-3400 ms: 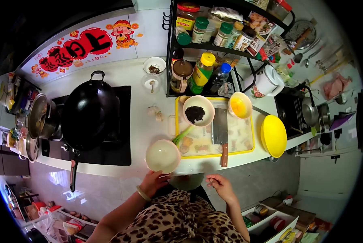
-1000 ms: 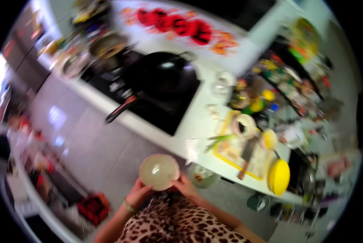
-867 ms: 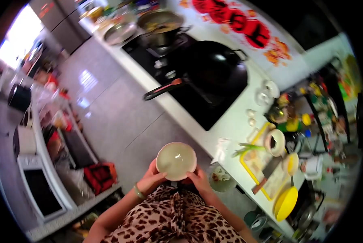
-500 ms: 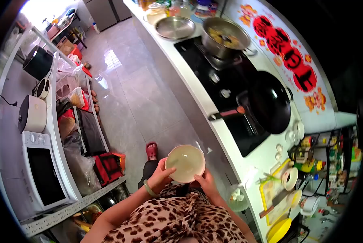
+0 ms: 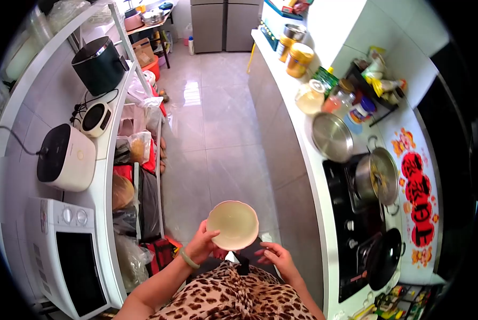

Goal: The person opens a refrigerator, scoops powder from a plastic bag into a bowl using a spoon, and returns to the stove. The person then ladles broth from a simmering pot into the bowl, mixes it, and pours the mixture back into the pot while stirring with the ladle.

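Observation:
A pale cream bowl [image 5: 232, 225] with a pinkish scalloped rim is held in front of my body, over the floor. My left hand [image 5: 200, 242] grips its left side, thumb over the rim, with a pale bangle on the wrist. Whatever liquid may be inside the bowl is too indistinct to tell. My right hand [image 5: 276, 258] is off the bowl, just to its lower right, with its fingers apart and nothing in them.
To the right, a counter carries a steel pot with food [image 5: 376, 176], a steel lid [image 5: 332, 136], a black wok [image 5: 384, 260] and jars [image 5: 300, 60]. On the left stand a microwave [image 5: 68, 256], a white appliance [image 5: 68, 157] and a shelf unit. A grey fridge [image 5: 225, 24] stands ahead.
My right hand has let go of the bowl and moved away to the right. The left still holds it. My view has turned toward the fridge, so the counter lies further right.

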Motion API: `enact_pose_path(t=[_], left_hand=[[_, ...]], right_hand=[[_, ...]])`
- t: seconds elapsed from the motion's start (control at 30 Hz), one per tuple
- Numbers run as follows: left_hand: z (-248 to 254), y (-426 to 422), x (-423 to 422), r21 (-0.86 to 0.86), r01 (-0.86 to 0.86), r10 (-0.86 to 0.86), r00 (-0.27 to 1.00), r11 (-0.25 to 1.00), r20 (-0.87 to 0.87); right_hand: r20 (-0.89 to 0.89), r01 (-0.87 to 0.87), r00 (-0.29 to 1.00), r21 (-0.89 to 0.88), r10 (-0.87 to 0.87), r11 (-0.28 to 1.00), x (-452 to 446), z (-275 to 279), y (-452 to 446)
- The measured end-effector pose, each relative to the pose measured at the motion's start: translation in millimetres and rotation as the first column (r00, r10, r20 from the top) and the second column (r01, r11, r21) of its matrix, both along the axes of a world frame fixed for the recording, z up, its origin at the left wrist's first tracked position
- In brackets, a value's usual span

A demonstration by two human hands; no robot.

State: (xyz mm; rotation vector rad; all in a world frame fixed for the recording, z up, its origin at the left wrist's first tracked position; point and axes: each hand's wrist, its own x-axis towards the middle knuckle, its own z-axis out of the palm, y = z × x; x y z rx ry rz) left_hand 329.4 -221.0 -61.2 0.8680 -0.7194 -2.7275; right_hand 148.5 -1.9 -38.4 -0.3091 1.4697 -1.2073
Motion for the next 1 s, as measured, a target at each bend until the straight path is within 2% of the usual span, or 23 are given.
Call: enact_pose_path(t=[0.13,0.27,0.3,0.4,0.6,0.67,0.73,0.87,0.93,1.0], left_hand=[[-3.4,-72.3,-31.6,-0.031,-0.212,0.214,0.974,0.977,0.074],[18.8,-146.3,-60.7,-0.049,-0.406,0.405,0.914,0.913,-0.03],[17.0,-162.8,-59.3,-0.045,-0.452,0.452,0.892,0.891,-0.007],[37.1,-211.5,-67.7,-0.036,-0.597,0.589,0.798,0.801,-0.124],[25.2,-293.7,-60.8,0.001,-0.856,0.851,0.515,0.518,-0.105],[12.7,-326.2,-64.7,0.031,-0.898,0.895,0.434,0.439,-0.099],[0.5,-371.3,-70.3,-0.036,-0.909,0.904,0.418,0.416,-0.093],[-25.0,-493.5,-101.6,-0.078,-0.906,0.904,0.421,0.415,-0.077],[-19.5,-561.6,-131.7,-0.061,-0.884,0.879,0.467,0.463,-0.1],[0.0,-641.1,-166.5,-0.058,-0.843,0.83,0.537,0.535,-0.147]], right_hand=[[-0.037,0.011,0.999,0.073,-0.008,0.997,-65.5,-27.8,-69.8],[-0.044,-0.047,0.998,0.059,0.05,0.997,-141.4,-49.4,-165.4],[-0.05,-0.073,0.996,0.049,0.075,0.996,-156.7,-51.1,-189.9],[-0.068,-0.168,0.984,-0.027,0.166,0.985,-208.6,-34.8,-291.6],[-0.209,-0.432,0.891,-0.11,0.404,0.895,-272.8,20.0,-493.3],[-0.256,-0.503,0.852,-0.151,0.458,0.851,-283.6,23.2,-551.2],[-0.31,-0.569,0.809,-0.199,0.5,0.798,-292.7,22.5,-605.7],[-0.369,-0.627,0.741,-0.084,0.56,0.774,-328.8,9.1,-691.7],[-0.285,-0.528,0.814,-0.002,0.506,0.849,-349.8,20.0,-722.7],[-0.282,-0.431,0.858,0.063,0.43,0.9,-379.5,28.5,-751.6]])
